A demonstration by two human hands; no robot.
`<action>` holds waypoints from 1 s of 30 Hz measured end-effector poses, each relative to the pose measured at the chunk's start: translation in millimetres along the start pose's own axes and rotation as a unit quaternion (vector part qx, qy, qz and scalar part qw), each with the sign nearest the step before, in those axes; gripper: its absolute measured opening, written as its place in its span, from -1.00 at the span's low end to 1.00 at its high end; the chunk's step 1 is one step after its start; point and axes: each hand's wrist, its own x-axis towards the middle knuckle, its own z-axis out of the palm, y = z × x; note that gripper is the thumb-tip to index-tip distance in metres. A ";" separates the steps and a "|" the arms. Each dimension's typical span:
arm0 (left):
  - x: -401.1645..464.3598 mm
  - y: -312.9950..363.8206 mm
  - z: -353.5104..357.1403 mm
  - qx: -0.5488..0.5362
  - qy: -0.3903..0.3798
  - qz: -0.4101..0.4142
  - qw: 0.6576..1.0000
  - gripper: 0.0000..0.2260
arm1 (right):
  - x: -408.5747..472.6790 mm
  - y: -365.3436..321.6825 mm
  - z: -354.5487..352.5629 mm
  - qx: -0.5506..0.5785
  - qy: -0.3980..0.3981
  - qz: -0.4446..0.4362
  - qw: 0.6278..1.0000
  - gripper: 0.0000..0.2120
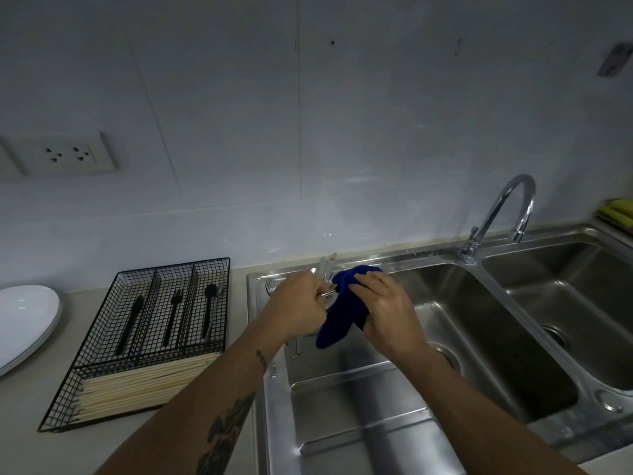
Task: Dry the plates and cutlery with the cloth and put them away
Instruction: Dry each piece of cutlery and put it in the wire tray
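Head view. Cutlery (325, 270), a bunch of metal pieces, sits clenched in my left hand (298, 305) above the back-left corner of the sink (376, 399); knife blades and fork tines stick out past my knuckles toward the wall. My right hand (383, 310) grips the blue cloth (342, 303), wrapped round the near ends of the pieces, so both hands meet just over the left basin. Cloth is dark blue and soft, its loose tail hanging down between my wrists. Left of the sink, on the counter (30, 447), stands a black wire organiser (144, 341) with three upper compartments holding a dark knife, fork and spoon, and a front compartment filled with pale chopsticks (144, 385). White plates (24, 323) are stacked at the far left edge. Tap (500, 214) rises at the back, between the two basins, well apart from my hands.
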 end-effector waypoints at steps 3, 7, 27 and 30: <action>0.6 -1.4 2.1 -0.002 0.008 0.002 1.000 -0.81 | -0.1 -11.0 2.0 -0.025 0.023 -0.040 0.999 -0.49; 1.4 -5.0 1.9 0.023 0.015 0.013 1.000 -0.81 | -1.5 10.2 0.4 -0.034 0.016 0.000 0.999 -0.48; 6.6 -15.9 -3.9 0.084 0.074 -0.012 0.994 -0.77 | 12.2 19.1 -15.8 0.114 0.083 0.209 0.968 -0.51; 8.0 -11.5 -2.7 0.019 0.071 -0.042 0.996 -0.77 | 12.9 -1.7 -15.8 0.131 0.067 0.146 0.978 -0.45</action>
